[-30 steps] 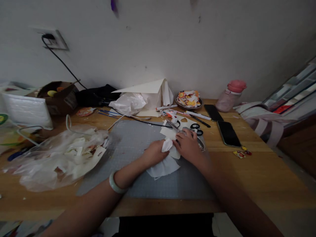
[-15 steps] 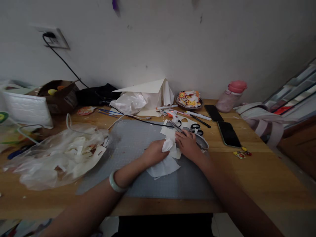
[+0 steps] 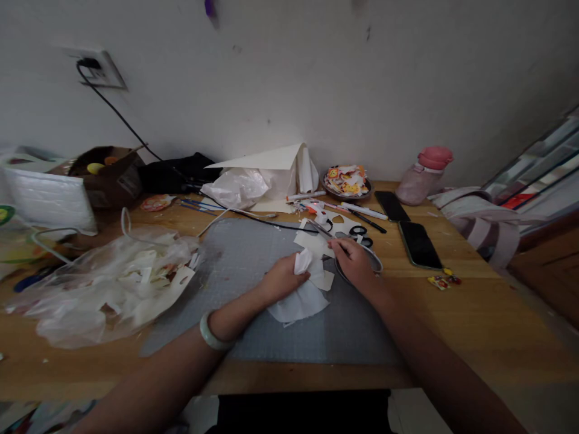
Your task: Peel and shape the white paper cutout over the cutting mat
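My left hand point(image 3: 284, 279) is closed on a piece of thin white cloth point(image 3: 300, 304). A bunched tip of it pokes out above the thumb, and the lower part spreads over the grey cutting mat point(image 3: 239, 253). At the fingertips of my right hand point(image 3: 355, 262), pinched together, is a slim silver tool point(image 3: 319, 228) pointing away to the upper left. Its exact kind is unclear. Pale paper pieces point(image 3: 312, 238) lie between the hands. A round grey dish point(image 3: 375, 260) is partly hidden behind my right hand.
Scissors point(image 3: 359, 231), pens point(image 3: 366, 211) and a bowl of printed paper scraps point(image 3: 347, 182) lie beyond. Two phones point(image 3: 418, 246) and a pink-lidded bottle point(image 3: 423, 175) are on the right. A plastic bag of offcuts point(image 3: 122, 289) spreads at left. A black cable point(image 3: 271, 224) crosses the mat.
My right hand has shifted slightly right, away from the cloth, and its fingers have drawn together. The cloth's bunched tip in my left hand has moved a little up and left.
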`<state>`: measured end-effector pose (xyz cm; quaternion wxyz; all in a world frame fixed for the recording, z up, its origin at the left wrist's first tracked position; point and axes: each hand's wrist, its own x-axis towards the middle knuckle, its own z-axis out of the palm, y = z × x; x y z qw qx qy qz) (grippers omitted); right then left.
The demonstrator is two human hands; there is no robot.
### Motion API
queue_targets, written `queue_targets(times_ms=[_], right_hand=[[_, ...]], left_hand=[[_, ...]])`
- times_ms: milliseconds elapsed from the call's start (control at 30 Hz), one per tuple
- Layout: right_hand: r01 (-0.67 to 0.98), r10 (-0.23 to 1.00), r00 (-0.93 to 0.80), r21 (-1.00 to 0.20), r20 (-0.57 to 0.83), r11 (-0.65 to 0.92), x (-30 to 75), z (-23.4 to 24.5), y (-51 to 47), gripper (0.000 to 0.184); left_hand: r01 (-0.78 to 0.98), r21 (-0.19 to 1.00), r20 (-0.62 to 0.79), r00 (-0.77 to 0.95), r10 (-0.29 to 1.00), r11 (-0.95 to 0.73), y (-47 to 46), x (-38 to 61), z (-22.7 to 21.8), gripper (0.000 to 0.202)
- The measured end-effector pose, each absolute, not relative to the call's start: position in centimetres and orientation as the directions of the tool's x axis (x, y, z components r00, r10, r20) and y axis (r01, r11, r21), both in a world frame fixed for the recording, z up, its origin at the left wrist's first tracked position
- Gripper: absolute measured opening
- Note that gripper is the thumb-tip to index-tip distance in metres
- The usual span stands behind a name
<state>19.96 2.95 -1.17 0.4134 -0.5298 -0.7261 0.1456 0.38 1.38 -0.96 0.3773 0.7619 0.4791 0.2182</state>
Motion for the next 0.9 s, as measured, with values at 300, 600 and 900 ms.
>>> queue_targets(times_ms=[300,600,900], right_hand=[[0.549,0.846,-0.316,-0.645,0.429,0.532,19.0,0.1,1.0,0.027],[0.429,0.858,-0.352,-0.750,0.374,0.503,17.6,1.6,-0.7,0.018],[0.358,0.879,-0.463,-0.884,0.111,0.300,18.2,1.5,-1.4,0.016]], left_hand=[[0.585,0.708,0.117,0.455,0.883,-0.396,0.7,0.5,-0.5,0.028],[0.607,0.561,0.293,0.490,0.821,-0.563,-0.8,0.1,0.9,0.031],[0.455,0.823,0.047,0.543,0.839,-0.341,-1.2,0.6,0.6,0.021]])
